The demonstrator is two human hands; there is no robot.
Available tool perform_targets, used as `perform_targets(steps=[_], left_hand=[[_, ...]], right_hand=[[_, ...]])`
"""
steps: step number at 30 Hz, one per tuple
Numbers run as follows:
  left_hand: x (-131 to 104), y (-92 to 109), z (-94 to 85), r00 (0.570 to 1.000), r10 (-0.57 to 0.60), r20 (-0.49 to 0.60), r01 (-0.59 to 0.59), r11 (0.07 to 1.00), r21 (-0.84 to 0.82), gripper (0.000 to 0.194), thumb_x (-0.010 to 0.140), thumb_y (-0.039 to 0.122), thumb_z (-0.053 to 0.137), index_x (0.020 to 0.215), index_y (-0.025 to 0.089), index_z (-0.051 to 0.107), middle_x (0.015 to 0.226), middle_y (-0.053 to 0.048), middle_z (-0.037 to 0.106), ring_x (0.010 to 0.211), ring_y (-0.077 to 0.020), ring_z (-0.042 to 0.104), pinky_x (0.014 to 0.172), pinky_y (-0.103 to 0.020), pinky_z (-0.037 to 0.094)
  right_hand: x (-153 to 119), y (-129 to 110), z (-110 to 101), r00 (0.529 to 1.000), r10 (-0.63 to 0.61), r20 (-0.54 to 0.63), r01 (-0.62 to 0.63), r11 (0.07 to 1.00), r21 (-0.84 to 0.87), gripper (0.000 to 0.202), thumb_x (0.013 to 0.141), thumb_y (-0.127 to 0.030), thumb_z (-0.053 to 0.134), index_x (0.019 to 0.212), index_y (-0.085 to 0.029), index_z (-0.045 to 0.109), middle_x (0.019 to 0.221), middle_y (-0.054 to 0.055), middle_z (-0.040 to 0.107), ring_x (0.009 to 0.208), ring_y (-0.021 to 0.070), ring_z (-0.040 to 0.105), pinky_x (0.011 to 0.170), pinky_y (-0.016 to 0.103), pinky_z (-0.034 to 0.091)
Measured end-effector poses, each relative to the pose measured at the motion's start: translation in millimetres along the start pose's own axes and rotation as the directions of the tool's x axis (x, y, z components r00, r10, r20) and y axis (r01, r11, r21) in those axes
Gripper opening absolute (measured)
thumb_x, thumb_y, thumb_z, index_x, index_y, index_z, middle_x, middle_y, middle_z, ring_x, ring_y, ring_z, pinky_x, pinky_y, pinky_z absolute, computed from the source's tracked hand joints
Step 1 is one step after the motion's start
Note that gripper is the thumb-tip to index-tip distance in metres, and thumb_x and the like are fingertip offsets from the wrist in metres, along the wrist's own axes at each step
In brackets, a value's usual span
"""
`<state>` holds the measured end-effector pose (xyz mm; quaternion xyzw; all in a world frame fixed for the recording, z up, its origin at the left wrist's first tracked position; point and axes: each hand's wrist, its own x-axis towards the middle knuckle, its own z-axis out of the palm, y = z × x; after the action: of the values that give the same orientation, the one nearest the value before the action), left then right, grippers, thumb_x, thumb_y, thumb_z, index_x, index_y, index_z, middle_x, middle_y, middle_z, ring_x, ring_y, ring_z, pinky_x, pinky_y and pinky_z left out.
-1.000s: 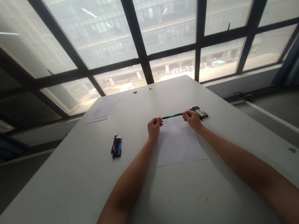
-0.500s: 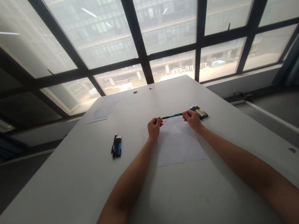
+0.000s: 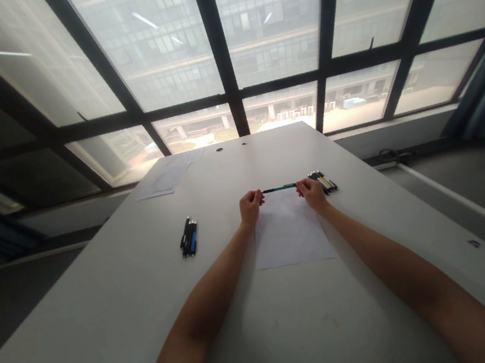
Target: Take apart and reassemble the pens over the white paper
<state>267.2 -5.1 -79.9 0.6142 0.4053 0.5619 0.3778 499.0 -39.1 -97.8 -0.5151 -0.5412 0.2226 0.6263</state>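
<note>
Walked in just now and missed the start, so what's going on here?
A person holds a dark pen with a green part sideways, the left hand pinching one end and the right hand the other. It is near the far edge of a white sheet on the table. One group of pens lies to the left, and more pens lie close by the right hand.
</note>
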Motion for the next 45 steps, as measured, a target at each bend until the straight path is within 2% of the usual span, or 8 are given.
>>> perform_targets(steps=[18,45], left_hand=[[-0.3,1.5,-0.4,1.0,-0.001,0.001,0.001,1.0,0.002,0.039,0.084,0.051,0.063,0.068,0.015,0.068,0.06,-0.004,0.065,0.053,-0.0121,0.057,0.053,-0.024,0.045],[-1.1,3.5,0.5,1.0,-0.009,-0.002,0.009,1.0,0.0,0.041,0.084,0.051,0.062,0.066,0.015,0.067,0.059,-0.004,0.064,0.052,-0.0119,0.056,0.052,-0.024,0.045]], right_hand=[[-1.8,-5.7,0.2,1.0,0.01,0.005,-0.01,1.0,-0.012,0.045,0.084,-0.058,0.058,0.067,-0.017,0.063,0.057,0.003,0.062,0.05,0.0139,0.054,0.05,0.026,0.043],[0.5,2.7,0.3,1.0,0.01,0.017,-0.01,1.0,-0.011,0.049,0.083,-0.064,0.056,0.065,-0.019,0.061,0.057,0.003,0.062,0.051,0.0148,0.055,0.05,0.026,0.043]])
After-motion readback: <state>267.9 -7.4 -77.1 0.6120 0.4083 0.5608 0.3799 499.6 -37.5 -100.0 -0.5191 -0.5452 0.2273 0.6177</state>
